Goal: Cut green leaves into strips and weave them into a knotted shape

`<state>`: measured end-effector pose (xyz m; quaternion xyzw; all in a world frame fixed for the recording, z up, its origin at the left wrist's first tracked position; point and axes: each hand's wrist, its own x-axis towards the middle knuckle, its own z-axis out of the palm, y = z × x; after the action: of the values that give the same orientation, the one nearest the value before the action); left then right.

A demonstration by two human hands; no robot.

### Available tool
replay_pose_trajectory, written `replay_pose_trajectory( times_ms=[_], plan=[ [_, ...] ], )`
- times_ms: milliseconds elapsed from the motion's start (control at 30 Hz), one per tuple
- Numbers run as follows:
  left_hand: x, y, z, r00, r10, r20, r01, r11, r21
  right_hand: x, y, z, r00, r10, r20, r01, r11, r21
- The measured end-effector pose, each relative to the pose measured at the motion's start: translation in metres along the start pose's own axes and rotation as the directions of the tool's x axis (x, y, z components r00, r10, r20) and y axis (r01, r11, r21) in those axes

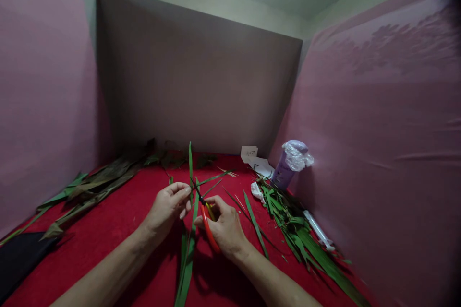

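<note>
My left hand (168, 206) pinches a long green leaf strip (188, 249) near its upper part, fingers closed on it. The strip runs from the front edge up past both hands to a thin tip. My right hand (224, 226) grips red-handled scissors (208, 223), whose dark blades point up-left and meet the leaf just beside my left fingertips. Both hands hover over a red cloth (118, 230).
A heap of dried and green leaves (97, 187) lies at the left and back. Cut green strips (295, 225) pile up at the right beside a purple cup wrapped in plastic (290, 163), white paper (257, 160) and a white tube (319, 230). Pink walls enclose the space.
</note>
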<state>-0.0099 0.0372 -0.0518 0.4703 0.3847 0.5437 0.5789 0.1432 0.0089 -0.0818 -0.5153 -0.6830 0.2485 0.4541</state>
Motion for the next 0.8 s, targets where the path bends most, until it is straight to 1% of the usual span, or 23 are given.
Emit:
replay_pose_trajectory(
  times_ms=[167,300,367,467,600,800],
  plan=[
    [-0.0010,-0.0033,0.0022,0.999,0.002,0.038,-0.001,0.999,-0.042,-0.0004,-0.0023,0.0000,1.000,0.008,0.006,-0.009,0.999,0.040],
    [-0.0016,-0.0049,0.0023,0.999,0.009,0.037,-0.007,0.999,-0.033,0.0005,-0.0029,-0.0007,0.998,0.053,0.042,-0.060,0.980,0.190],
    [-0.0026,-0.0039,0.0026,0.999,0.018,0.035,-0.017,0.999,-0.030,0.0008,-0.0025,-0.0005,0.997,0.064,0.049,-0.074,0.972,0.222],
    [-0.0044,-0.0018,0.0030,1.000,0.025,0.013,-0.024,0.999,-0.035,-0.0003,-0.0019,0.0009,0.998,0.058,0.034,-0.062,0.985,0.163],
    [-0.0050,-0.0021,0.0028,0.999,0.021,-0.029,-0.022,0.999,-0.048,-0.0035,-0.0036,0.0017,0.999,0.017,0.034,-0.019,0.998,0.061],
    [-0.0056,-0.0068,0.0061,0.999,0.020,-0.036,-0.022,0.998,-0.056,-0.0065,-0.0100,-0.0008,0.998,-0.064,-0.002,0.064,0.997,-0.047]
  ],
)
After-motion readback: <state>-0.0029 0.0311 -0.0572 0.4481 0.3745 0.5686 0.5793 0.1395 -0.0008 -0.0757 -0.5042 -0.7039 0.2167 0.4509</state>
